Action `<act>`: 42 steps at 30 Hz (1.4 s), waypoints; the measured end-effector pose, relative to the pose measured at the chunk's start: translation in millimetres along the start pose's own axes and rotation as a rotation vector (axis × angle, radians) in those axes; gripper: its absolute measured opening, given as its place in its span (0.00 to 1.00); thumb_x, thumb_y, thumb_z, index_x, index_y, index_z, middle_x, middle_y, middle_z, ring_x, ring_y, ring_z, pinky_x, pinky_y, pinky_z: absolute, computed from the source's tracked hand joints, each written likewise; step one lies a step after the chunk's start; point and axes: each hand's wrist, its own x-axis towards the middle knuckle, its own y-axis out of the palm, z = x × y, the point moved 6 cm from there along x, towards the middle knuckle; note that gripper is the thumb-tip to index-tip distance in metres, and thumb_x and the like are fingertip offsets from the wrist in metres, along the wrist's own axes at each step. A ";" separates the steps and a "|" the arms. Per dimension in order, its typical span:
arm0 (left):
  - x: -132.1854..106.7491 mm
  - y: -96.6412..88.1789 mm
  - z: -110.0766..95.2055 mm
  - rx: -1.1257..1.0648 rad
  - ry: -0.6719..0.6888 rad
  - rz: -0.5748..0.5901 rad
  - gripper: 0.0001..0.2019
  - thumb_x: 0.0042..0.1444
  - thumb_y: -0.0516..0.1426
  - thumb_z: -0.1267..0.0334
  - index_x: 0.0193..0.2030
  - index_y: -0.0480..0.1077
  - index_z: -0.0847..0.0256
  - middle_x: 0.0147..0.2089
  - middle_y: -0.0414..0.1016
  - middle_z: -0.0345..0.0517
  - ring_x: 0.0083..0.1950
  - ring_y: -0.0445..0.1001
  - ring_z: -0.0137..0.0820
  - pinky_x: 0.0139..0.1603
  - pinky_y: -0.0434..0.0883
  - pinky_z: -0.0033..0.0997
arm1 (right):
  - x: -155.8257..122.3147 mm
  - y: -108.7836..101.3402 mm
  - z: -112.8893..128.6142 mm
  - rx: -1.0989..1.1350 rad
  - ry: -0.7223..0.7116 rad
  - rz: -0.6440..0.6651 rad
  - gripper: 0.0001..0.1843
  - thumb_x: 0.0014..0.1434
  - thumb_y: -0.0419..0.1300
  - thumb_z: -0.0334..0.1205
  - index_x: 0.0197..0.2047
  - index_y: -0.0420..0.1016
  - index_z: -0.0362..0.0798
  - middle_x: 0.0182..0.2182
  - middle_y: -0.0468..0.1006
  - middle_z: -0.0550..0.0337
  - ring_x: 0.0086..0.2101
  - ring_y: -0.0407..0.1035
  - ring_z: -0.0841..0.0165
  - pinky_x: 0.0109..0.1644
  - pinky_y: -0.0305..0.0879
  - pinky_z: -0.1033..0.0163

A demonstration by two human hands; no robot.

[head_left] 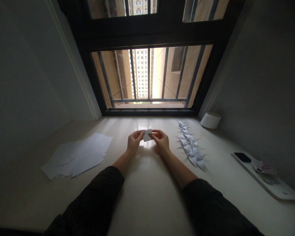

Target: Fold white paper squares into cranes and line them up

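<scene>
A small folded piece of white paper [147, 135] is held up between both hands above the pale sill, near the window. My left hand [135, 139] pinches its left edge between thumb and fingers. On the other side, my right hand [161, 140] grips the right edge, its thumb lying on the face of the paper. Off to the right stands a row of folded paper cranes [190, 144] with thin pointed tips. Loose sheets of white paper [86, 154] lie overlapping in a pile to the left.
A phone [263, 177] with a round attachment on its back lies at the far right. Near the window's right corner sits a white cup-like object [210, 120]. The dark window frame [147, 112] borders the back of the sill [147, 196], with walls on both sides.
</scene>
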 end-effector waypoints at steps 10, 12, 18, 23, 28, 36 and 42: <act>-1.7 -1.8 -4.0 0.107 0.100 -0.041 0.20 0.45 0.63 0.54 0.44 0.76 0.63 0.45 0.77 0.52 0.42 0.76 0.37 0.43 0.74 0.38 | 0.6 -2.8 -3.1 -0.063 -0.041 -0.047 0.21 0.45 0.67 0.47 0.43 0.79 0.48 0.35 0.81 0.55 0.33 0.73 0.63 0.37 0.69 0.58; -2.2 -2.1 -4.3 0.112 0.108 -0.050 0.20 0.45 0.63 0.54 0.44 0.76 0.63 0.45 0.77 0.52 0.42 0.76 0.37 0.43 0.74 0.37 | -0.3 -2.3 -0.6 -0.102 -0.085 -0.039 0.20 0.46 0.65 0.47 0.43 0.79 0.49 0.35 0.81 0.56 0.34 0.73 0.63 0.38 0.69 0.58; -2.3 0.4 -3.9 0.164 0.139 -0.011 0.19 0.48 0.61 0.55 0.46 0.75 0.62 0.44 0.78 0.51 0.41 0.76 0.37 0.43 0.73 0.36 | -5.8 0.9 15.4 -0.282 -0.254 -0.008 0.15 0.53 0.61 0.46 0.44 0.78 0.54 0.32 0.79 0.60 0.32 0.70 0.67 0.35 0.66 0.62; -0.6 0.7 -0.9 0.180 0.161 0.011 0.18 0.49 0.60 0.55 0.45 0.75 0.61 0.43 0.78 0.50 0.39 0.76 0.35 0.41 0.73 0.34 | -7.2 3.5 19.8 -0.375 -0.310 0.011 0.15 0.56 0.58 0.44 0.46 0.77 0.53 0.33 0.78 0.60 0.32 0.69 0.69 0.35 0.66 0.64; 0.8 0.5 2.2 0.220 0.171 0.025 0.17 0.51 0.59 0.55 0.45 0.75 0.60 0.43 0.78 0.49 0.38 0.76 0.34 0.40 0.73 0.33 | -7.5 4.2 19.9 -0.452 -0.352 0.018 0.15 0.57 0.57 0.41 0.48 0.76 0.52 0.32 0.77 0.59 0.32 0.68 0.69 0.37 0.66 0.63; -4.0 -0.3 -2.4 0.258 0.154 -0.015 0.13 0.48 0.62 0.59 0.42 0.76 0.58 0.41 0.79 0.48 0.40 0.77 0.34 0.46 0.72 0.34 | -7.4 2.9 20.2 -0.508 -0.366 0.019 0.15 0.58 0.56 0.40 0.48 0.76 0.52 0.32 0.77 0.58 0.32 0.67 0.68 0.38 0.65 0.62; -3.4 0.8 -2.0 0.260 0.184 0.022 0.14 0.48 0.62 0.59 0.42 0.77 0.59 0.43 0.78 0.48 0.44 0.76 0.37 0.49 0.70 0.37 | -6.4 1.0 19.6 -0.561 -0.364 0.020 0.15 0.58 0.55 0.40 0.48 0.76 0.51 0.33 0.76 0.57 0.33 0.66 0.67 0.39 0.65 0.61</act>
